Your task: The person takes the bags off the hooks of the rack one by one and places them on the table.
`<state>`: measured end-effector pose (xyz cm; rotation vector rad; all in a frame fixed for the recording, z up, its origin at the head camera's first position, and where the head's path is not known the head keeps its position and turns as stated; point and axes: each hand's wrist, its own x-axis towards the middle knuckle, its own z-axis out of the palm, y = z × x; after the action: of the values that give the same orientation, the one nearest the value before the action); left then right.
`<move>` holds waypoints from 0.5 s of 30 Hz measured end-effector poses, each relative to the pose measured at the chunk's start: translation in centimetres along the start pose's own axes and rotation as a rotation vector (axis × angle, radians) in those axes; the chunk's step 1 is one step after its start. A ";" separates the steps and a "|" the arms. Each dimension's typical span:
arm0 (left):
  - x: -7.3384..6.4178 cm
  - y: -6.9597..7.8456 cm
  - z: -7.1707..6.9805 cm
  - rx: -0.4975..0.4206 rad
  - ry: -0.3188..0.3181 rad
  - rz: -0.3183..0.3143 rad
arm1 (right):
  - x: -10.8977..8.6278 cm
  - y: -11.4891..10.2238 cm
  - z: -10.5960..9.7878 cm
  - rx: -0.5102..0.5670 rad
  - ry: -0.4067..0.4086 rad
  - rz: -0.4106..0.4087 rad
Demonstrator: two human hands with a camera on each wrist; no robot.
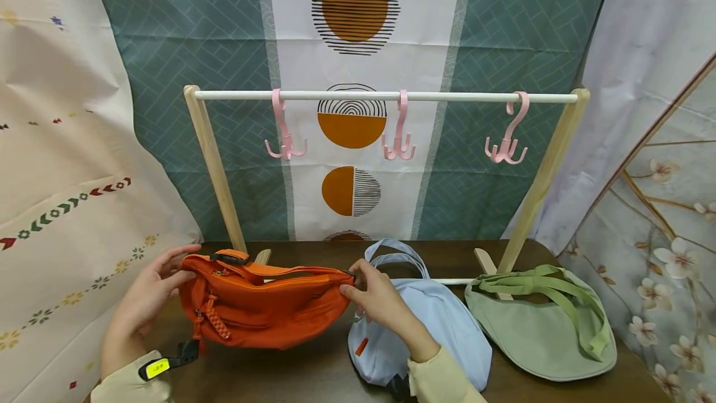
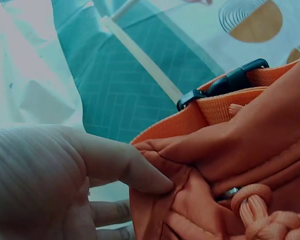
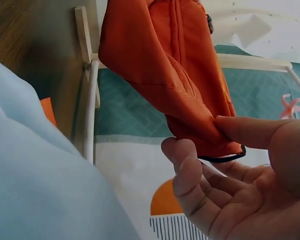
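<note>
An orange waist bag (image 1: 274, 313) with a braided zip pull and a black strap buckle (image 2: 235, 80) is stretched between both hands, above the dark table. Its left end is pinched by my left hand (image 1: 153, 291), the thumb lying on the front fabric in the left wrist view. At the other end my right hand (image 1: 383, 300) grips the corner between thumb and fingers, as the right wrist view shows too. Beneath the right forearm lies a light blue bag (image 1: 442, 322) with its handles upward. Farther right rests a pale green bag (image 1: 542, 328), its strap draped over it.
Behind the bags stands a rack with a white rail (image 1: 347, 96) and wooden legs (image 1: 531, 198). Three pink hooks hang on it: left (image 1: 285, 135), middle (image 1: 399, 135) and right (image 1: 508, 135). Patterned cloths surround the brown table (image 1: 313, 378).
</note>
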<state>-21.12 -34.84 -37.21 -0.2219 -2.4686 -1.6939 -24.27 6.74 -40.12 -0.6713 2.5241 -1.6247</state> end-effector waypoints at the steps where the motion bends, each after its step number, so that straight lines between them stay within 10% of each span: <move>1: 0.0 -0.3 0.0 0.027 -0.006 -0.011 | 0.0 0.1 0.1 -0.021 -0.004 0.001; 15: 0.1 -2.6 0.9 0.099 -0.078 -0.202 | -0.1 1.9 2.1 -0.034 -0.133 0.051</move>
<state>-21.80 -34.92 -39.86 -0.0283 -2.7054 -1.6583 -24.23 5.64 -42.74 -0.6887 2.4588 -1.4720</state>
